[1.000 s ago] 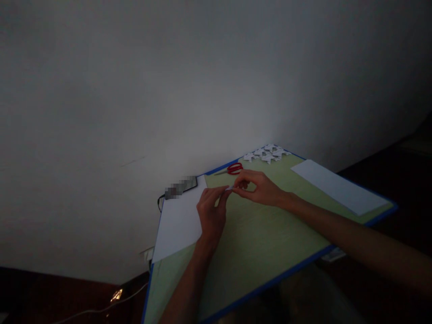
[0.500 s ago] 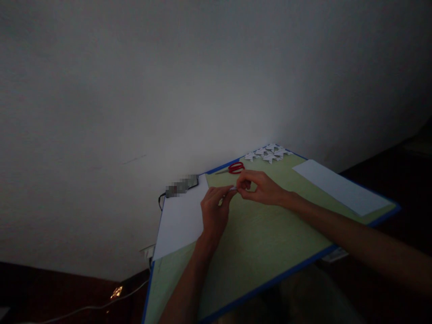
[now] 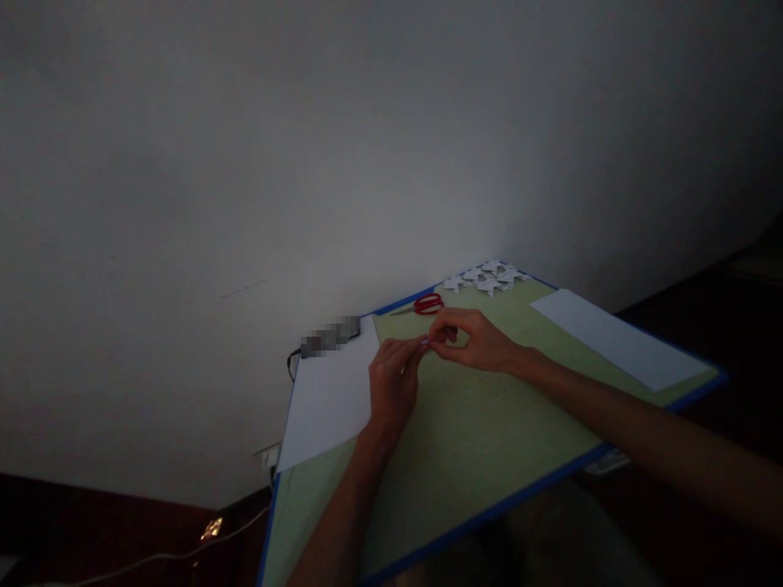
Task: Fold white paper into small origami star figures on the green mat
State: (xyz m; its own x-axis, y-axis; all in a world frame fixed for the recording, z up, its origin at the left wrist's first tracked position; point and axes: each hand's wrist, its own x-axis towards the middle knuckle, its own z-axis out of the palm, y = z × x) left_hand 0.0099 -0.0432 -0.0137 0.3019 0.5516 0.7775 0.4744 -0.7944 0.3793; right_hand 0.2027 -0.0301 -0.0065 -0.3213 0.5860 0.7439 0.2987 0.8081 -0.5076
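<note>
My left hand [image 3: 393, 385] and my right hand [image 3: 474, 338] meet over a green board [image 3: 471, 440] with a blue edge. Both pinch a small piece of white paper [image 3: 424, 342] between their fingertips; most of it is hidden by the fingers. Red-handled scissors [image 3: 426, 304] lie just beyond my right hand. A white sheet [image 3: 327, 399] lies under and left of my left hand.
Several small folded white paper shapes [image 3: 486, 277] sit at the board's far corner. A long white paper strip [image 3: 617, 337] lies at the right. A dark object [image 3: 327, 336] with a cord rests by the wall. A white cable [image 3: 171, 558] runs across the dark floor.
Both hands shifted slightly right together, still pinching the small paper. Nothing else moved.
</note>
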